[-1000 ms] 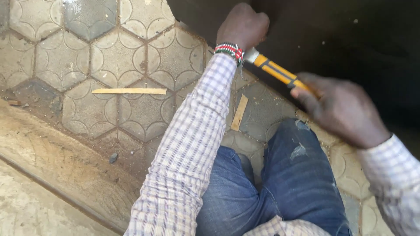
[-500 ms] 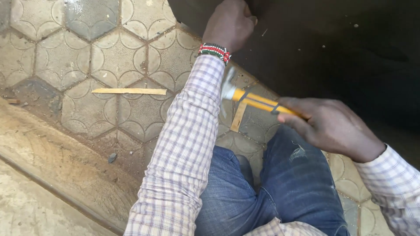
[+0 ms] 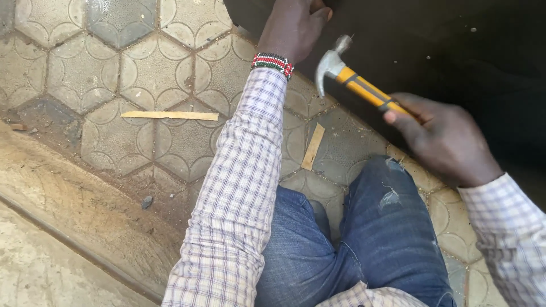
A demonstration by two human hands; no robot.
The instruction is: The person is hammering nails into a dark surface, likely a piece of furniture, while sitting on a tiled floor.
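My right hand (image 3: pixel 443 139) grips the yellow and black handle of a claw hammer (image 3: pixel 364 88). Its steel head points up and left, a short way right of my left wrist. My left hand (image 3: pixel 293 25), with a beaded bracelet on the wrist, rests with curled fingers against the edge of a big dark panel (image 3: pixel 455 51) at the top. Anything pinched in those fingers is hidden. Both arms wear checked sleeves, and my knees in blue jeans (image 3: pixel 369 239) fill the bottom middle.
Hexagonal paving tiles (image 3: pixel 153 74) cover the ground. A long thin wood strip (image 3: pixel 169 115) lies on them at the left, and a short strip (image 3: pixel 313 146) lies by my knee. A worn concrete kerb (image 3: pixel 74 210) runs along the lower left, with sawdust scattered about.
The hammer drew back down toward my knee half a second ago and has now swung up again, its head close to my left hand. My left hand shifted slightly up and left.
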